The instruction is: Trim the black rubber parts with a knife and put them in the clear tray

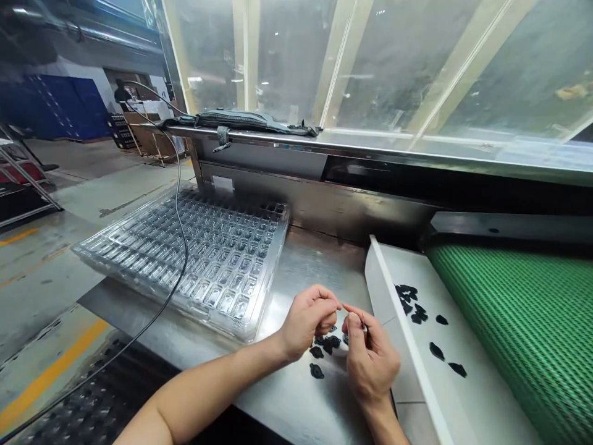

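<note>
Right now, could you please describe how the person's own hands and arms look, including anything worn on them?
The left hand and right hand are both bare, without gloves. No sleeve, watch or bracelet shows on the left forearm or right forearm, and I see no clear markings on either. Some fingers are partly hidden, so I cannot rule out rings.

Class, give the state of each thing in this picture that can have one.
Left hand: fingers pinched, contents unclear
Right hand: fingers curled, contents unclear
Clear tray: resting on metal table
Black parts by the hands: lying loose
Black pieces in white trough: scattered
Cable: hanging slack
Green belt: motion unclear
Dark bag: lying flat
</note>
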`<state>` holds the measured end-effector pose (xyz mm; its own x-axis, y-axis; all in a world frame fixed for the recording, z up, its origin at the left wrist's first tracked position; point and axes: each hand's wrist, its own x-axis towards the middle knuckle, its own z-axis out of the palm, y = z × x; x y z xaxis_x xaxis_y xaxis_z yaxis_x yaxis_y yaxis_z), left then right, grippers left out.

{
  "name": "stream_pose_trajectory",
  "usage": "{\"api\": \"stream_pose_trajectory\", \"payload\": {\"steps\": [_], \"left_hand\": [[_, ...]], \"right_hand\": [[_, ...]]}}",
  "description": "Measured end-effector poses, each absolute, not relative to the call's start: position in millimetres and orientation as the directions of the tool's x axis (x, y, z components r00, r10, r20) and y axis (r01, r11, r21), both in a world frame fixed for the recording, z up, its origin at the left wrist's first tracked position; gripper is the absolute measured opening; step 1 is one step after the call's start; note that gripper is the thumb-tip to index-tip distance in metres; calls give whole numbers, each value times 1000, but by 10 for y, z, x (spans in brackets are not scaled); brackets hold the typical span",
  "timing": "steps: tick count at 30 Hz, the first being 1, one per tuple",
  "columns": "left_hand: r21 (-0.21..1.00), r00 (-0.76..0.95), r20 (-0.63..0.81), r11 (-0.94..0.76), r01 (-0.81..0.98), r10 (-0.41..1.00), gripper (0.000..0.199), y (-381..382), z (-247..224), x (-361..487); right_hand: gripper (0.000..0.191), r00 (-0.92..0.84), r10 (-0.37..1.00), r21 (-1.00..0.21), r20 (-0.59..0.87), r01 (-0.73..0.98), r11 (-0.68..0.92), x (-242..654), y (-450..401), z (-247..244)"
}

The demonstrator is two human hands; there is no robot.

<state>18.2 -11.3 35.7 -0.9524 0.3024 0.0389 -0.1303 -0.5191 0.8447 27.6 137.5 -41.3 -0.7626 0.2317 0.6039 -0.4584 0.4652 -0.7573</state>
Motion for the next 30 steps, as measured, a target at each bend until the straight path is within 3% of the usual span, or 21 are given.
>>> {"api": "stream_pose_trajectory", "payload": {"steps": [4, 7, 11, 13, 15, 21, 30], "left_hand": [[921, -940, 195, -381, 78, 279, 39, -368, 654, 315], [942, -918, 335, -68, 328, 211, 28, -721, 953, 333], [723, -830, 541, 432, 540, 132, 25, -1241, 1291, -124], [601, -827, 559, 655, 458, 65, 28, -1480, 1386, -574], [502, -892, 448, 842, 196, -59, 31, -1692, 1425, -1078], [411, -960, 232, 910, -50, -158, 24, -2049, 1293, -2147], [277, -978, 128, 952, -126, -167, 41, -2087, 1007, -2748]], "right_hand": [[30, -745, 198, -719, 637, -481, 502, 255, 1368, -388], [24, -717, 149, -675, 681, -534, 509, 276, 1327, -355], [17, -670, 41, -600, 742, -635, 486, 301, 1252, -340], [16, -646, -21, -562, 763, -678, 474, 300, 1218, -365], [17, -632, -83, -529, 771, -708, 468, 292, 1191, -409], [19, -623, -180, -485, 761, -732, 479, 259, 1169, -505], [19, -630, -209, -473, 748, -727, 499, 267, 1178, -434]]}}
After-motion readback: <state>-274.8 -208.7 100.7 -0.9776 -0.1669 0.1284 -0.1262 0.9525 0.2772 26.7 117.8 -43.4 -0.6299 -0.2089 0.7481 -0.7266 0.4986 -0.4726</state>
